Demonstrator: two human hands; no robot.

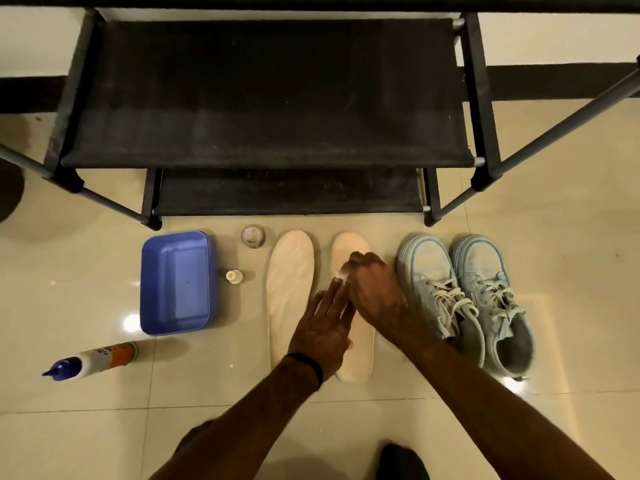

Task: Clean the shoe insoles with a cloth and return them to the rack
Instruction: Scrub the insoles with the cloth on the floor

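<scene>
The rack (263,95) fills the upper frame. Two insoles lie on the floor at centre: one (289,292) bare, the other (358,355) under both hands. Left hand (323,327) presses flat, fingers spread; right hand (374,289) pinches a small cloth (342,271). Best to pin the heel firmly and wipe toe-to-heel in overlapping strokes.

You can find print only on the bottle (100,361) that lies on its side on the floor (571,306), near the left edge and in front of the blue tray (175,282). On its white and orange label there are some dark marks, but they are too small and blurred, so you cannot read any word or number there. No other text, brand or sign is readable.
</scene>
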